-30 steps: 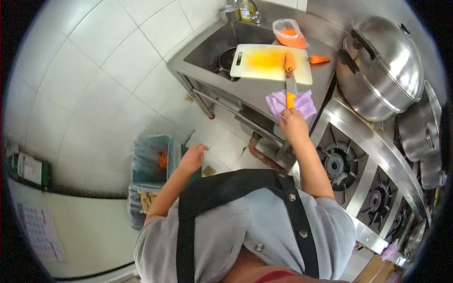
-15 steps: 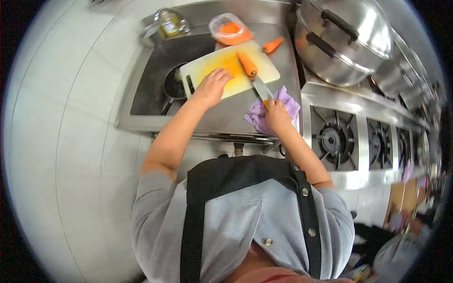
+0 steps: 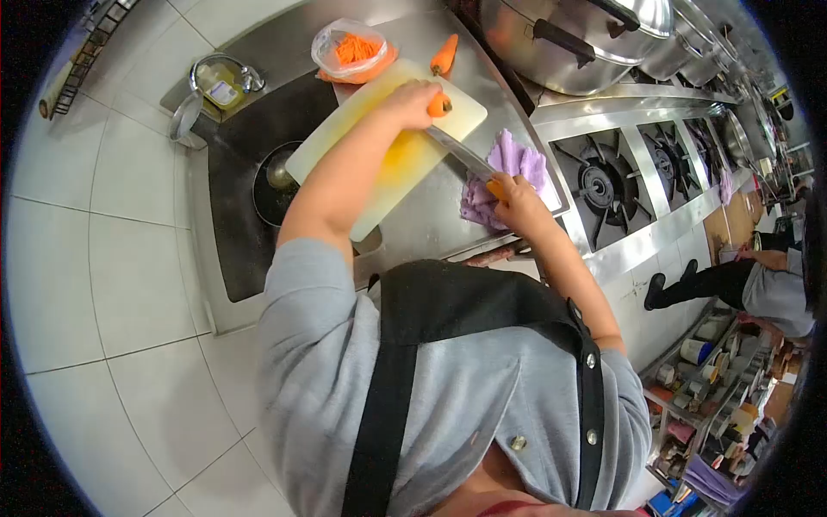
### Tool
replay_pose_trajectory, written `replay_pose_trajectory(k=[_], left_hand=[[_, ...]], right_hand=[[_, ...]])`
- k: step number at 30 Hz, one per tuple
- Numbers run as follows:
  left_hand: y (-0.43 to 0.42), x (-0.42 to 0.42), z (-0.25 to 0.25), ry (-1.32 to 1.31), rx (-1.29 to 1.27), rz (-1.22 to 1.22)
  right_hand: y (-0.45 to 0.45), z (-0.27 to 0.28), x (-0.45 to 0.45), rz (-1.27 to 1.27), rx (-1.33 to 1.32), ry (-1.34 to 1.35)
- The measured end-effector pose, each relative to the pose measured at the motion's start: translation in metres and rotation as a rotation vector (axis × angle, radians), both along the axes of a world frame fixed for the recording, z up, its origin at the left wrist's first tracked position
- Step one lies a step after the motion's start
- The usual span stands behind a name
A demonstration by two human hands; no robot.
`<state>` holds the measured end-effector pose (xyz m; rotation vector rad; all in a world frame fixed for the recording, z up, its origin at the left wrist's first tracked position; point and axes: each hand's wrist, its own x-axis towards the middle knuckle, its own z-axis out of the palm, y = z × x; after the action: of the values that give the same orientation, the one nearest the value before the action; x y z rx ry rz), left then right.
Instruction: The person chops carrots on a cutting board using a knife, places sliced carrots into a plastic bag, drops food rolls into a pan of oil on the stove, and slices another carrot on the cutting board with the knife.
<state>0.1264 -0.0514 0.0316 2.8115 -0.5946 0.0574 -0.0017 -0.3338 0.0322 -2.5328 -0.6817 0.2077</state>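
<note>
On the stained white cutting board (image 3: 388, 185), my left hand (image 3: 410, 105) is closed over a carrot (image 3: 440, 105), whose cut end sticks out on the right. My right hand (image 3: 519, 205) grips a kitchen knife (image 3: 461, 150) by its yellowish handle, the blade reaching toward the carrot. Beneath the knife handle and my right hand lies a crumpled purple cloth (image 3: 519, 159). Behind the board, a plastic bag (image 3: 351, 52) holds shredded carrot, and a second carrot (image 3: 444, 55) rests on the steel counter.
To the left is a sink (image 3: 250, 164) with a dark pan (image 3: 274, 194) in it. A faucet and a bottle of yellow liquid (image 3: 223, 93) stand at its corner. Large steamer pots (image 3: 551, 52) and gas burners (image 3: 596, 183) are on the right. Farther off stands another person (image 3: 771, 289).
My left hand has gone from the board's middle to the carrot and closed on it. My right hand keeps the knife. The camera view has turned, shifting the whole scene.
</note>
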Motion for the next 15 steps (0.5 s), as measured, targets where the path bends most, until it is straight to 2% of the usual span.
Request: replay_pose_trajectory(k=[2, 4, 5, 7, 8, 9, 11, 13, 15], left_hand=[[0.013, -0.008, 0.021, -0.043, -0.086, 0.106], [0.029, -0.025, 0.034, 0.481, -0.347, 0.126], [0.033, -0.031, 0.031, 0.484, -0.339, 0.140], [0.043, -0.047, 0.014, 0.778, -0.240, 0.078], [0.042, -0.048, 0.006, 0.723, 0.087, 0.140], [0.038, -0.054, 0.005, 0.727, 0.088, 0.154], [0.025, -0.074, 0.002, 0.464, 0.192, 0.383], [0.027, -0.083, -0.012, 0.393, 0.129, 0.472], [0.037, -0.085, -0.048, 0.076, -0.166, 0.462]], right_hand=[[-0.010, 0.000, 0.004, -0.032, 0.134, 0.043], [-0.026, -0.030, 0.010, -0.082, 0.168, 0.057], [-0.031, -0.041, 0.014, -0.078, 0.231, 0.068], [-0.030, -0.030, 0.013, -0.169, 0.244, 0.237], [-0.028, -0.024, 0.012, -0.190, 0.241, 0.177], [-0.027, -0.025, 0.014, -0.166, 0.292, 0.162], [-0.018, -0.010, 0.015, -0.139, 0.280, 0.185], [-0.009, -0.012, 0.019, -0.072, 0.277, 0.128], [-0.003, -0.012, 0.022, -0.010, 0.282, 0.063]])
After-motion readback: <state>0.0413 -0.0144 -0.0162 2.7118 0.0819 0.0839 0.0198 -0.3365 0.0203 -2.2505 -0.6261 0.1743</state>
